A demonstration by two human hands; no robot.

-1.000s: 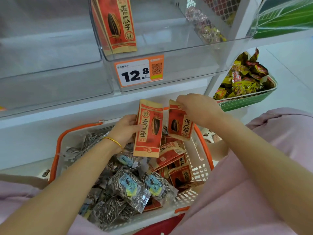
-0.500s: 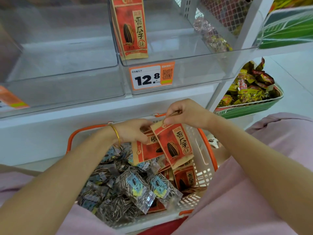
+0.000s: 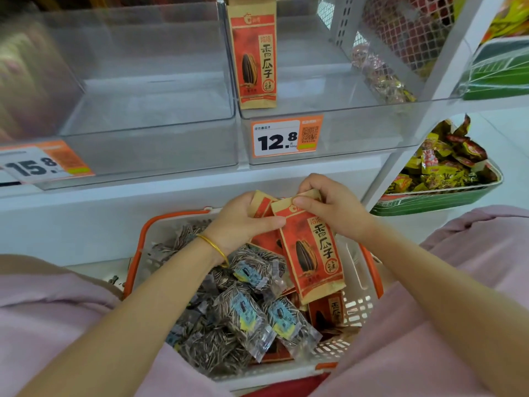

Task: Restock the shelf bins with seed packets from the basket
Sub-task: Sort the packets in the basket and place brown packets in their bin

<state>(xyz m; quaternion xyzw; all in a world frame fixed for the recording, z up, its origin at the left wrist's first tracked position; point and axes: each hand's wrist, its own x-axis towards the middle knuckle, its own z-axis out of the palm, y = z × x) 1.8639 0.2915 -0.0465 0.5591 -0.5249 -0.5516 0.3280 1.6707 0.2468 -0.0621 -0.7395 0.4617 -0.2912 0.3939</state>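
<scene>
Both arms reach forward, hands close together. The left hand (image 3: 243, 220) grips the back packet (image 3: 261, 206). The right hand (image 3: 333, 209) pinches the front packet (image 3: 312, 253).

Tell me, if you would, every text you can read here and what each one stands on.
"12.8": right price tag, on the right bin.
"15.8": left price tag, on the left bin.
"香瓜子": standing red packet, inside the right bin.
"香瓜子": held red packet, above the basket.
Too small or blurred: both tags' fine print, and the labels on the clear packets.
</scene>
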